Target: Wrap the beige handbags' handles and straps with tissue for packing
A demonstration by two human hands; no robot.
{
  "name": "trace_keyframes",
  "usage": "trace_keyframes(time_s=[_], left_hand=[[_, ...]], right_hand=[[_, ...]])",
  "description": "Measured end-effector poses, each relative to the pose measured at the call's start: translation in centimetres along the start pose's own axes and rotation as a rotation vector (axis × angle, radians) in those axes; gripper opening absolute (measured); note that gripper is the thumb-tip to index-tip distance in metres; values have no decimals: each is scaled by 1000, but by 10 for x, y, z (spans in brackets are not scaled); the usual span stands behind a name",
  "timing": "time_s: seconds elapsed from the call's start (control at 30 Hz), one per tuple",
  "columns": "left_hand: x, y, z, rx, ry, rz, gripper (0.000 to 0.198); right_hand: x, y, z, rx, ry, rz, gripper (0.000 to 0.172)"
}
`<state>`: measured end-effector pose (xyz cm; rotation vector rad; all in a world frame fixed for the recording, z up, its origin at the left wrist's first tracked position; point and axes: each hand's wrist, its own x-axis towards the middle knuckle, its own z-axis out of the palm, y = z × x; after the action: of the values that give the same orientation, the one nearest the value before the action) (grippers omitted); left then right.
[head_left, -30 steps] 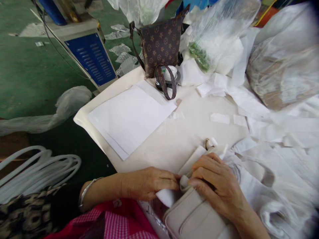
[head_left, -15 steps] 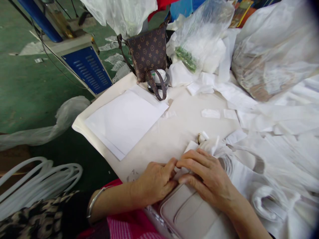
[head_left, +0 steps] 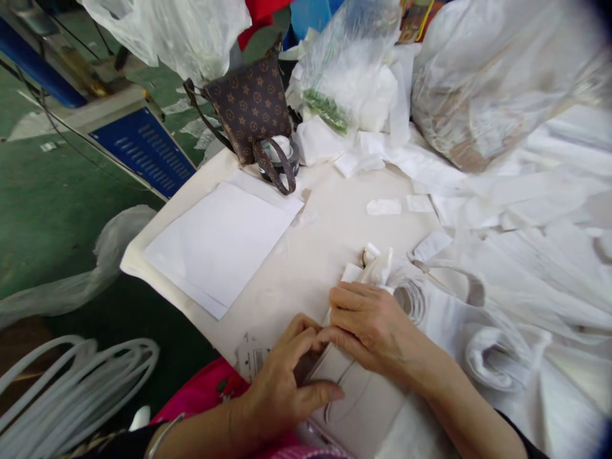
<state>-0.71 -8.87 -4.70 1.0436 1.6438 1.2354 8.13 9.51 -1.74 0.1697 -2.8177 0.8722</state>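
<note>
The fingers of the left hand (head_left: pixel 287 376) were curled and close together, their tips on the upper edge of a beige handbag (head_left: pixel 356 398), with the thumb (head_left: pixel 325 394) lying along its front. The fingers of the right hand (head_left: pixel 370 322) lay together over the bag's top, and their tips met the left fingertips. Both hands held the bag between them, so it sat at the table's near edge, partly over a pink cloth (head_left: pixel 205 382).

White tissue (head_left: pixel 377 271) stuck out past the right hand, just beside a small metal ring (head_left: pixel 367 257). A printed tag (head_left: pixel 251 356) lay just left of the left hand.

Toward the table's left corner lay a stack of white paper (head_left: pixel 220 245) on the cream table (head_left: pixel 296 280). At the far edge stood a brown patterned bag (head_left: pixel 248 105), with a tape roll (head_left: pixel 280 156) beside it. White plastic sheeting (head_left: pixel 516 255) covered the right side, and a clear bag (head_left: pixel 344 76) sat at the far edge. Off the left edge lay coiled white tubing (head_left: pixel 81 389) above a green floor (head_left: pixel 52 217).
</note>
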Motion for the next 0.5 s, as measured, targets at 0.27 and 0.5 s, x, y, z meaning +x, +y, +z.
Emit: trace_keyframes(time_s=[0.27,0.5], left_hand=[[47,3,13,133,-29,14,57],[60,-6,13,255,13,-61,91]], right_hand=[[8,-4,-3,38,162,-69,24],[-101,-25,-69,114,1373,689,33]])
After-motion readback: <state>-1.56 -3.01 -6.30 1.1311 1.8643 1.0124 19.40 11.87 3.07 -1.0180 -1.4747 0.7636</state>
